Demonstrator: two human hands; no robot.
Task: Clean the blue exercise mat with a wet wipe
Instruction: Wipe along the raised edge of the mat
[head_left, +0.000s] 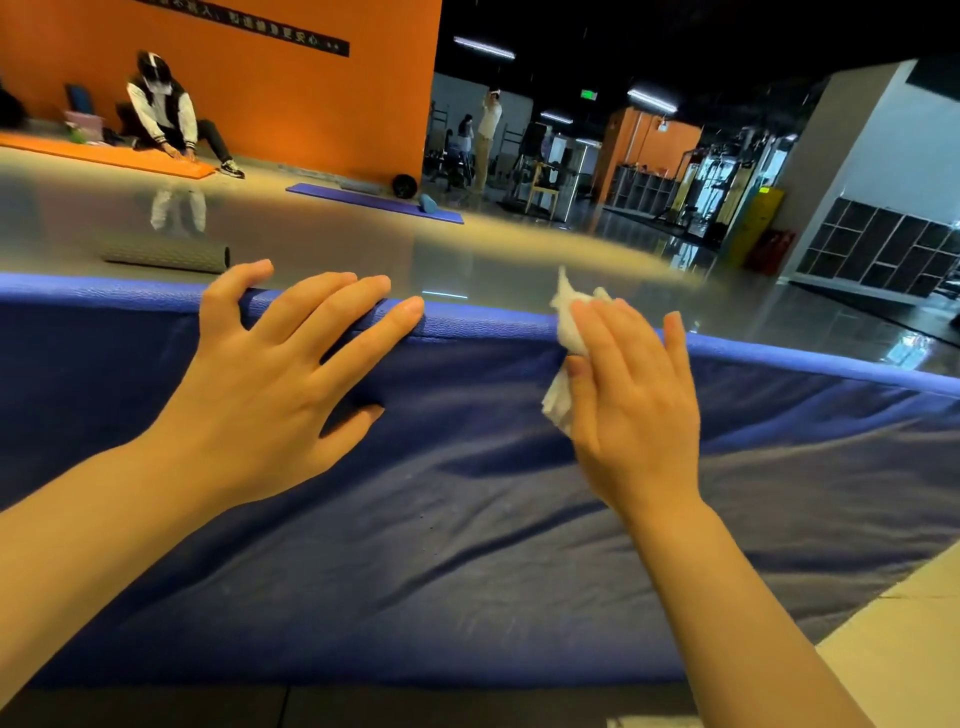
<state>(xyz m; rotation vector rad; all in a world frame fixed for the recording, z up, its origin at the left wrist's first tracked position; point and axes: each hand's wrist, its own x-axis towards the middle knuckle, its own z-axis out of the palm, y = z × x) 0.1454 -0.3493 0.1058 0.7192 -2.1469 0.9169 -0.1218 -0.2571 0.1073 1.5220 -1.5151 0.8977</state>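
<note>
Gym floor, blue exercise mat (467, 545) spread across your front. Your left hand (270, 384) lies spread, flat on the far edge; your right hand (631, 395) presses the bunched wet wipe (563, 332) there. Likely mid-task: near surface looks unwiped, can't confirm. Open room both ways along the edge.

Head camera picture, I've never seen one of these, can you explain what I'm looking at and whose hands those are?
There is no machine here. The single picture comes from a camera worn on a person's head, looking forward and down at their own bare hands. The left hand lies with spread fingers on the far edge of the blue exercise mat. The right hand presses a crumpled white wet wipe against that same edge. Beyond, on the gym floor, lie a rolled grey mat and a purple mat.
</note>
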